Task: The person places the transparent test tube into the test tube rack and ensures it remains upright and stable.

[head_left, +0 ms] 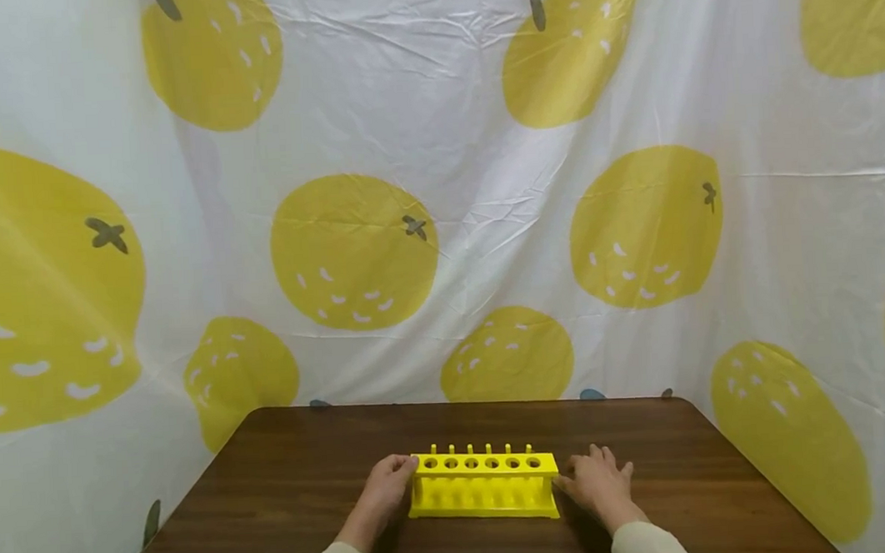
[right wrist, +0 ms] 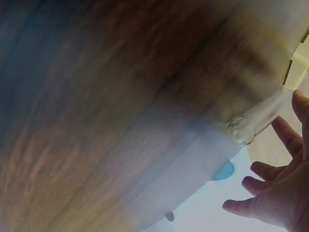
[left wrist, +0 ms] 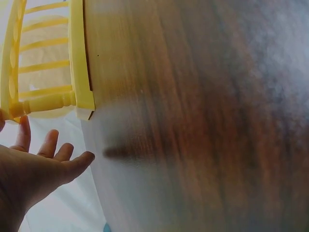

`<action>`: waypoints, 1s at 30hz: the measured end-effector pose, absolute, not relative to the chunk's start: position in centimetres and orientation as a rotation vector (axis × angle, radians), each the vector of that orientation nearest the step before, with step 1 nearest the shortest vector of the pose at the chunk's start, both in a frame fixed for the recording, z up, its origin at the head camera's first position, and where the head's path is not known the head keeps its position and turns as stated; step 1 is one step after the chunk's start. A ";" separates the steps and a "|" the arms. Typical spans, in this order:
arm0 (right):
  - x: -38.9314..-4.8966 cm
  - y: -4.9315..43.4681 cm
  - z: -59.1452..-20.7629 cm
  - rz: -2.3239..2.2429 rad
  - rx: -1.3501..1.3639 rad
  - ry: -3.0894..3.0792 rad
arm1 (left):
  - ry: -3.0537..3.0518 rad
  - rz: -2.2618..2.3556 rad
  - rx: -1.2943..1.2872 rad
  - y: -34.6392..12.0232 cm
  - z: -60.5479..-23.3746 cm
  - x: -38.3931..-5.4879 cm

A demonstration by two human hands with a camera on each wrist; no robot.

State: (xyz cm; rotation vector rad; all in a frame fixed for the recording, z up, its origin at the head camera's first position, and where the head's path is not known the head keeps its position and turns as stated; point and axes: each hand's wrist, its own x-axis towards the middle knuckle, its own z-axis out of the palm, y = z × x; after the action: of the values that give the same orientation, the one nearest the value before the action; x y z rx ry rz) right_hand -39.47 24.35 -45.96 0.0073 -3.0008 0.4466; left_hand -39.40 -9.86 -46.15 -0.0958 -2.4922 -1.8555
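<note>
A yellow test tube rack (head_left: 485, 512) stands on the table, with a row of round holes in its top plate and upright pegs behind. At its left end, my left hand (head_left: 388, 486) pinches the end of the top plate between thumb and index finger; the other fingers (left wrist: 79, 164) spread away. Beside the right end is my right hand (head_left: 597, 479), fingers spread and thumb near the rack's edge. Past these fingers, the right wrist view shows a clear glass test tube (right wrist: 263, 116) lying on the table; in the head view the hand hides it.
The brown wood-grain table (head_left: 309, 459) has rounded far corners. White cloth (head_left: 482, 174) printed with large yellow fruit hangs behind it and along both sides.
</note>
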 end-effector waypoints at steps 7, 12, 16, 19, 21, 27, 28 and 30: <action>-39.5 23.9 -46.0 0.407 0.007 -3.010 | -2.484 -1.855 -0.087 -9.9 -46.0 -39.5; -39.6 23.7 -46.3 0.373 0.010 -3.017 | -2.482 -1.869 -0.088 -9.9 -46.1 -39.4; -39.6 23.7 -46.3 0.341 0.003 -3.013 | -2.473 -1.875 -0.101 -9.9 -46.1 -39.4; -39.7 23.8 -46.2 0.315 -0.014 -3.008 | -2.472 -1.875 -0.106 -9.9 -46.1 -39.4; -39.7 24.0 -46.2 0.308 -0.026 -2.997 | -2.470 -1.874 -0.109 -9.9 -46.1 -39.4; -39.6 24.5 -46.0 0.376 -0.053 -2.931 | -2.456 -1.856 -0.110 -9.8 -46.2 -39.4; -39.6 24.6 -46.0 0.392 -0.055 -2.919 | -2.455 -1.857 -0.108 -9.8 -46.3 -39.3; -39.5 24.7 -45.9 0.425 -0.056 -2.899 | -2.453 -1.865 -0.102 -9.7 -46.3 -39.3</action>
State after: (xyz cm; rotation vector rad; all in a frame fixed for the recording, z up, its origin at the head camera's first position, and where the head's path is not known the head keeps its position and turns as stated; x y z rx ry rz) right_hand -39.52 24.73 -45.92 -0.0560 -2.8988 0.4250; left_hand -39.34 -9.73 -46.30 -0.1024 -2.4532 -1.8648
